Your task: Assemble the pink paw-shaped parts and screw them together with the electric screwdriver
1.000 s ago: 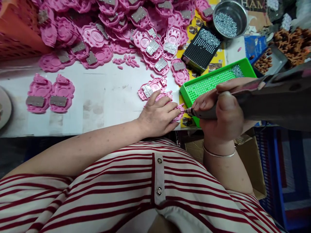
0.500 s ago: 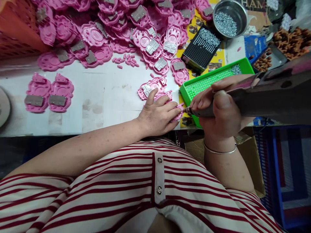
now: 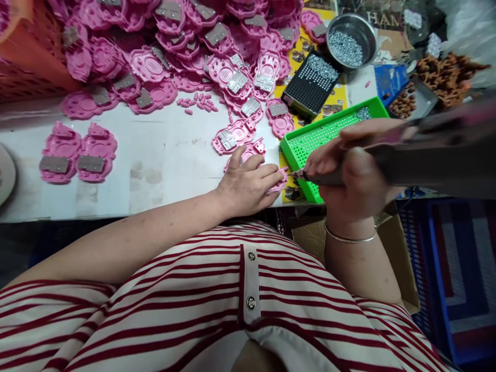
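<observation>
My left hand (image 3: 251, 181) lies with fingers spread over pink plastic parts near the table's front edge, partly hiding them. One pink part (image 3: 279, 181) sticks out beyond its fingertips. My right hand (image 3: 351, 170) is wrapped round a dark power screwdriver (image 3: 426, 155), whose body is blurred. The tool's tip is just right of that pink part; whether they touch I cannot tell. Under and behind the right hand sits a green perforated tray (image 3: 325, 134) with some screws at its far end. A pink part with a metal plate (image 3: 234, 136) lies beyond the left hand.
Many pink parts (image 3: 232, 77) are heaped at the back, beside an orange basket (image 3: 34, 46). Two pink parts (image 3: 60, 152) lie at the left. A black screw tray (image 3: 312, 85), a metal bowl of screws (image 3: 351, 44) and brown pieces (image 3: 445, 77) are at the back right.
The view has shifted slightly, so trays and bowl appear further left. The screwdriver's tip has drawn back a little from the pink part. My left hand keeps its place on the parts.
</observation>
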The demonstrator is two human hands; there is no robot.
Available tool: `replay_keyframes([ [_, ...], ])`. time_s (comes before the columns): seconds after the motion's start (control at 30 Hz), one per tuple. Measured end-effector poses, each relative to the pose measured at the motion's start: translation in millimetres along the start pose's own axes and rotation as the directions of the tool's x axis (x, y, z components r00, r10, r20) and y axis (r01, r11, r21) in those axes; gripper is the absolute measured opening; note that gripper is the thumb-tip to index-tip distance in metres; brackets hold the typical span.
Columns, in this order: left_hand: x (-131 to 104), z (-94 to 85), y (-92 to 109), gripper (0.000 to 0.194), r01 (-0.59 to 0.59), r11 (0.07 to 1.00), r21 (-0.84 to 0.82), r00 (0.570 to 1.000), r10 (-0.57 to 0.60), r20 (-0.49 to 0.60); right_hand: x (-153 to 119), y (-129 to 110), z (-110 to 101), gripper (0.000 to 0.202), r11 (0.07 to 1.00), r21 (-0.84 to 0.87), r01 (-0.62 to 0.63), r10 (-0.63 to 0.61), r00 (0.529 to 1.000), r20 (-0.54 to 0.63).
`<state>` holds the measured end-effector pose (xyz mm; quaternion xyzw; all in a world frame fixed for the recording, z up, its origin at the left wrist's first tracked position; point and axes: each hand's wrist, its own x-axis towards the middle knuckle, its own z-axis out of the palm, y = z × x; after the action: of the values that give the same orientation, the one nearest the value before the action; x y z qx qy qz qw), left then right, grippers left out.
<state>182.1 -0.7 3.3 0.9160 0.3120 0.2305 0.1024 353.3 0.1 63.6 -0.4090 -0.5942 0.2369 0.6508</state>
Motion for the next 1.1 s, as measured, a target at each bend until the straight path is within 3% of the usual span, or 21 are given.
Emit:
replay_keyframes([
  [0.1,-2.1,3.2,-1.1,0.033,-0.014,1.000,0.005,0.999,0.014,-0.030,6.8,-17.8,-7.6,0.021,0.989,0.082,0.121,-0.106,0.981,-0.163],
  [0.17,-3.0,4.3,-1.3,0.033,-0.023,1.000,0.008,0.998,0.024,-0.050,8.7,-20.7,-13.8,0.019,0.994,0.009,0.106,-0.102,0.970,-0.220],
  [0.23,-3.5,4.4,-1.0,0.033,-0.030,1.000,0.007,0.998,0.030,-0.061,7.8,-14.3,-20.0,0.022,0.983,-0.088,0.160,-0.177,0.954,-0.244],
  [0.3,-3.6,3.7,-0.4,0.033,-0.027,1.000,0.002,0.998,0.027,-0.059,4.9,-2.7,-25.0,0.026,0.973,-0.136,0.186,-0.214,0.950,-0.227],
  [0.43,-3.5,1.5,0.8,0.033,-0.023,1.000,0.003,0.999,0.023,-0.048,-1.2,15.8,-29.5,0.029,0.983,-0.129,0.128,-0.153,0.966,-0.207],
  [0.8,-4.2,3.0,0.5,0.032,-0.022,1.000,-0.008,0.998,0.022,-0.063,-3.6,25.8,-29.9,0.034,0.996,-0.076,0.051,-0.063,0.985,-0.163],
  [0.93,-4.2,3.0,0.1,0.030,-0.020,1.000,0.009,0.998,0.021,-0.063,-0.4,16.8,-27.5,0.025,0.992,-0.019,0.124,-0.126,0.973,-0.192],
  [1.03,-4.0,2.0,-0.2,0.033,-0.004,1.000,-0.008,0.999,0.003,-0.049,3.8,-2.9,-20.1,0.022,0.973,0.042,0.226,-0.213,0.957,-0.199],
  [1.1,-3.6,1.0,-0.5,0.033,0.005,1.000,-0.012,0.999,-0.006,-0.041,5.6,-16.0,-12.6,0.020,0.968,0.094,0.231,-0.213,0.963,-0.168],
])
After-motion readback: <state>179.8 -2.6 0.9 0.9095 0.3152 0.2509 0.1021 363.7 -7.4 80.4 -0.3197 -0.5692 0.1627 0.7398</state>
